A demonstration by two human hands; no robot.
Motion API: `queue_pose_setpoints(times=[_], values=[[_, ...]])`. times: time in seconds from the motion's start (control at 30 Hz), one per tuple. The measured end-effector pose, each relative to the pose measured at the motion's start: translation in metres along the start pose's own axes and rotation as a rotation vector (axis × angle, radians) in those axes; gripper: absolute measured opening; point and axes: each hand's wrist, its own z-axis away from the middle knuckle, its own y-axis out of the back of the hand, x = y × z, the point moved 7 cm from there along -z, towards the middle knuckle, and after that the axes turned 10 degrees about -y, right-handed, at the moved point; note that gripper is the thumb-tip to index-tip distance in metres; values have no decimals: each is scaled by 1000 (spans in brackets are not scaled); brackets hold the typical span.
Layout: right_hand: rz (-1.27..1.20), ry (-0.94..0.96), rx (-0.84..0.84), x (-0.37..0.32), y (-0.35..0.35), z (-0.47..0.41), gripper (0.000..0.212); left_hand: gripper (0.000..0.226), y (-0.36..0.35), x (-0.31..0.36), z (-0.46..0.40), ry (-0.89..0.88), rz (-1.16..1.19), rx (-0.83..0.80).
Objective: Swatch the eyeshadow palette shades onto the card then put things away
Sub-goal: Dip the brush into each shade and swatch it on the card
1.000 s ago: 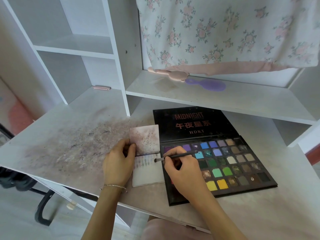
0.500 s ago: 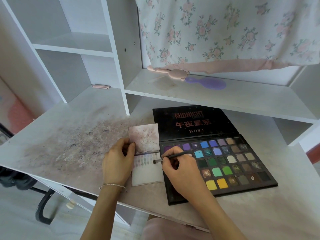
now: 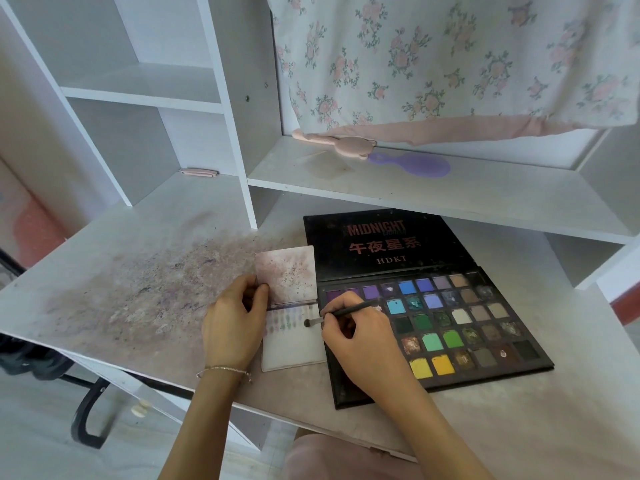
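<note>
A black eyeshadow palette lies open on the desk, its lid flat behind with red lettering and several coloured pans showing. Left of it lies a white folded card, stained on its upper flap, with a row of faint swatches on the lower half. My left hand presses on the card's left edge at the fold. My right hand grips a thin dark brush; its tip touches the card's right side beside the swatches. The hand hides the palette's near-left pans.
The desk is smeared with purple-grey powder to the left. A shelf behind holds a purple hairbrush and a pink comb-like item under a floral cloth. A small pink case sits in the left cubby.
The brush tip has moved left from the palette's edge onto the card. My left hand has stayed on the card.
</note>
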Motion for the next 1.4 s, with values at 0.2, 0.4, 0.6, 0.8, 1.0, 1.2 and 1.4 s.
queue_pose_setpoints(times=[0.2,0.4,0.6,0.8,1.0,1.2,1.4], values=[[11,-5,0,1,-1,-1,12,5,1,0,1,0,-3,1],[9,-13,0,3,-1,-1,14,5,1,-1,0,6,-15,14],[-250,-33,95,7,13,1,22,6,1,-1,0,12,-12,9],[-333,-36,232,17,39,4,27,5,2,0,0,16,-8,3],[-287,-25,354,29,75,15,32,8,0,-1,0,8,4,-24],[-270,-116,484,61,118,29,30,11,-1,-2,-1,7,-22,-31],[-187,-151,619,81,159,42,30,12,-1,0,-1,6,-37,-31]])
